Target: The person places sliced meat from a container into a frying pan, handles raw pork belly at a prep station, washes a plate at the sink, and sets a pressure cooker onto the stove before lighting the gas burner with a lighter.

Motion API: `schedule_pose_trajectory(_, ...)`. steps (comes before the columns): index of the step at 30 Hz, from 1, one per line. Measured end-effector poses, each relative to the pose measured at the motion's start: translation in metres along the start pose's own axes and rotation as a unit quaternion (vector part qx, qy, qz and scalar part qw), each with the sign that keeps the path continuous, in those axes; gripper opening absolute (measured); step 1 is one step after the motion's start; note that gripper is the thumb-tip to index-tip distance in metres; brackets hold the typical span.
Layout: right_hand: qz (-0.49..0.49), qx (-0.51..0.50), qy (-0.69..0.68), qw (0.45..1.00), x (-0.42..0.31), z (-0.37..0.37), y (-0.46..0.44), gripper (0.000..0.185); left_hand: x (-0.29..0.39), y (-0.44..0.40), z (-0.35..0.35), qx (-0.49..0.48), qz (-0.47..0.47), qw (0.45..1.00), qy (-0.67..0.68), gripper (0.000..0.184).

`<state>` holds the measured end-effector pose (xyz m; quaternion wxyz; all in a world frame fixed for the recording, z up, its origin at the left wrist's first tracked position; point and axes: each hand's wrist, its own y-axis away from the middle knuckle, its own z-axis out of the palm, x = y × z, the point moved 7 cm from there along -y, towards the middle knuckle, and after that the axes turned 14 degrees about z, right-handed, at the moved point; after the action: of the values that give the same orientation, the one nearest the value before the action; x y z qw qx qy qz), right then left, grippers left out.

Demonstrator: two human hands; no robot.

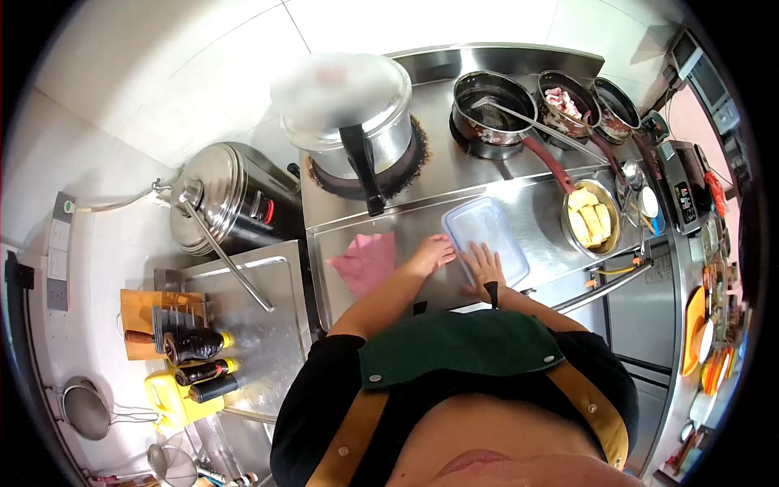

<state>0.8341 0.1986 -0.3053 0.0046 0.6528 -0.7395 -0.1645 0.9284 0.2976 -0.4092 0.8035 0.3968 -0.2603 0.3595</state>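
Note:
A clear plastic container with a pale blue rim (485, 221) rests on the steel counter in front of me. My right hand (484, 265) lies flat on its near part, fingers spread. Beside the container's left edge is my left hand (433, 253), its fingers loosely bent and holding nothing that I can see; whether the fingertips touch the rim I cannot tell. A pink cloth (367, 261) lies crumpled to the left of that hand.
A large lidded pressure cooker (349, 122) stands on the left burner. Behind the counter, a dark pan (493, 109) holds a long-handled strainer. Yellow blocks fill a metal bowl (614, 235) at right. Sauce bottles (195, 346) and a knife block (138, 312) are at left.

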Motion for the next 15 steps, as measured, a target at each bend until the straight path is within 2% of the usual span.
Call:
schedule_pose_trajectory(3, 0.067, -0.029, 0.008, 0.997, 0.048, 0.022, -0.016, 0.079, 0.020, 0.011, 0.001, -0.038, -0.018, 0.997, 0.062, 0.032)
schedule_pose_trajectory(4, 0.091, -0.013, -0.026, 0.995, 0.049, 0.004, -0.014, 0.069, 0.037, 0.011, -0.009, -0.045, 0.010, 0.993, 0.107, 0.037)
schedule_pose_trajectory(5, 0.059, 0.024, -0.092, 0.994, 0.040, -0.011, -0.020, 0.063, 0.068, 0.022, -0.010, -0.111, 0.059, 0.965, 0.230, 0.042)
schedule_pose_trajectory(6, 0.027, 0.060, -0.156, 0.986, 0.032, -0.024, -0.027, 0.057, 0.102, 0.029, -0.010, -0.104, 0.072, 0.949, 0.290, 0.051)
schedule_pose_trajectory(7, -0.005, 0.093, -0.220, 0.971, 0.022, -0.040, -0.034, 0.051, 0.136, 0.041, -0.011, -0.017, 0.095, 0.933, 0.347, 0.061)
schedule_pose_trajectory(8, -0.029, 0.051, -0.342, 0.938, -0.005, -0.065, -0.042, 0.043, 0.173, 0.057, -0.002, -0.073, 0.130, 0.923, 0.354, 0.067)
schedule_pose_trajectory(9, -0.053, 0.006, -0.458, 0.887, -0.041, -0.092, -0.053, 0.035, 0.201, 0.072, 0.009, -0.059, 0.167, 0.921, 0.346, 0.069)
schedule_pose_trajectory(10, -0.104, 0.023, -0.497, 0.861, -0.072, -0.111, -0.068, 0.031, 0.219, 0.069, 0.006, -0.101, 0.202, 0.926, 0.302, 0.068)
schedule_pose_trajectory(11, -0.104, -0.045, -0.581, 0.806, -0.105, -0.129, -0.080, 0.028, 0.234, 0.074, 0.012, -0.126, 0.218, 0.936, 0.247, 0.056)
schedule_pose_trajectory(12, -0.147, -0.093, -0.702, 0.691, -0.140, -0.157, -0.084, 0.027, 0.238, 0.073, 0.015, -0.073, 0.210, 0.957, 0.185, 0.049)
schedule_pose_trajectory(13, -0.142, -0.155, -0.659, 0.722, -0.165, -0.149, -0.116, 0.027, 0.241, 0.071, 0.015, -0.020, 0.200, 0.972, 0.120, 0.042)
schedule_pose_trajectory(14, -0.108, -0.130, -0.611, 0.773, -0.176, -0.158, -0.127, 0.028, 0.235, 0.058, -0.002, 0.061, 0.169, 0.977, 0.114, 0.030)
schedule_pose_trajectory(15, -0.040, -0.134, -0.648, 0.749, -0.183, -0.164, -0.131, 0.025, 0.237, 0.066, 0.004, 0.083, 0.166, 0.979, 0.083, 0.027)
